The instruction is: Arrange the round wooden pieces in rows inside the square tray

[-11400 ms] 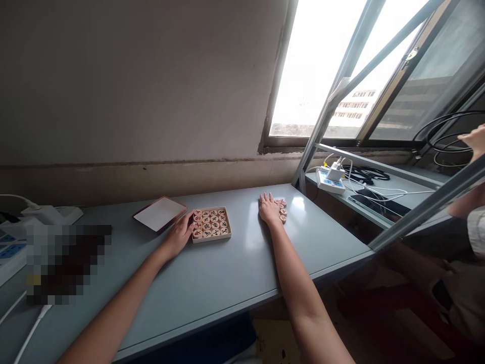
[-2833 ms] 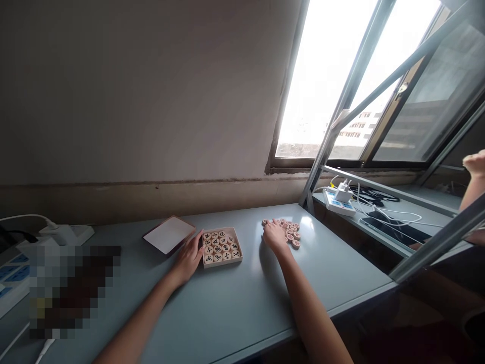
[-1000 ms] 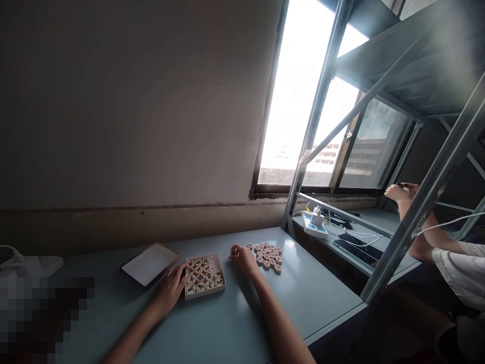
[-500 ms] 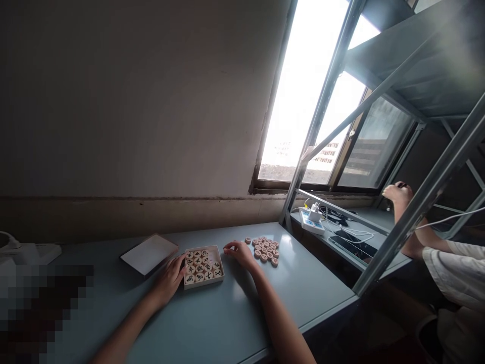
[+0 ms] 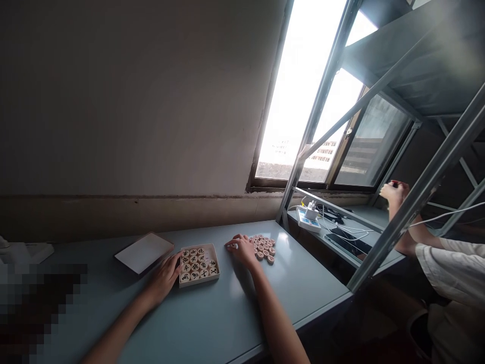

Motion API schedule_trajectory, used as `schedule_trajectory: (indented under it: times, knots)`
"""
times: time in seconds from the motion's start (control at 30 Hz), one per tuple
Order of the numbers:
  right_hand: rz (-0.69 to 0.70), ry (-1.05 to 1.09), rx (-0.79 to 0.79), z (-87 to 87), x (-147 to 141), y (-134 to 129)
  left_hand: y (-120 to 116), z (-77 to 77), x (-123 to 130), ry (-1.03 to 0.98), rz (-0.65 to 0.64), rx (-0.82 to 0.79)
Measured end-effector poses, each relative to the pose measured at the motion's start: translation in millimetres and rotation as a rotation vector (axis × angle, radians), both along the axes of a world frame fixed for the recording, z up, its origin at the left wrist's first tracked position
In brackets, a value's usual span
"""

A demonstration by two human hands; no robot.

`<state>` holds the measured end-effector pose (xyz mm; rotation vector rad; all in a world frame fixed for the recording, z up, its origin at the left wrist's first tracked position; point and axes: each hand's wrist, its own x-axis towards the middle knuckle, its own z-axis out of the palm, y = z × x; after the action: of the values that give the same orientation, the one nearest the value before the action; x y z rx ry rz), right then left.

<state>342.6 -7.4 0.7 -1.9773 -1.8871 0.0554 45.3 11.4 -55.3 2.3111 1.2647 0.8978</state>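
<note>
My left hand [image 5: 165,279] rests on the table with its fingers stretched along the left side of a shallow white box [image 5: 199,283]. Several round xiangqi pieces [image 5: 194,266] with dark characters lie in rows inside it; a gap shows at the box's upper right. To the right of the box, my right hand [image 5: 243,249] is low over the table, fingers bent. A small pale spot between its fingers looks like a xiangqi piece, mostly hidden. Just beyond that hand lies a cluster of pieces with reddish characters [image 5: 265,247].
A white box lid [image 5: 144,253] lies left of the box. Behind the table's right end, a metal bed frame [image 5: 318,126] stands by the window. A power strip [image 5: 308,220], cables and a dark tablet-like device [image 5: 348,241] lie on another surface. A person's forearm [image 5: 424,235] is at right.
My right hand has moved right, towards the cluster, and now covers where a separate piece lay. My left hand stays at the box. The whole view has shifted slightly.
</note>
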Motion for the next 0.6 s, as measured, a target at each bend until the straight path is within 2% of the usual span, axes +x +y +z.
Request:
schedule_trajectory:
  times: [0.2, 0.4, 0.47, 0.5, 0.6]
  knots:
    - [-0.294, 0.021, 0.007, 3.3, 18.4, -4.5, -1.7, 5.7, -1.6, 0.062, -0.008, -0.023]
    - [-0.381, 0.013, -0.047, -1.9, 19.3, -0.1, -3.3, 7.9, -1.4, 0.075, -0.024, -0.016]
    - [-0.321, 0.020, 0.005, 3.1, 9.4, 0.4, -4.3, 9.9, -1.1, 0.086, -0.035, -0.038]
    - [-0.240, 0.021, 0.039, 6.5, 2.4, -0.3, -4.8, 10.9, -0.8, 0.091, -0.032, -0.049]
    - [0.169, -0.038, 0.061, 16.1, -21.3, -6.6, -5.9, 12.7, 0.0, 0.093, -0.017, -0.057]
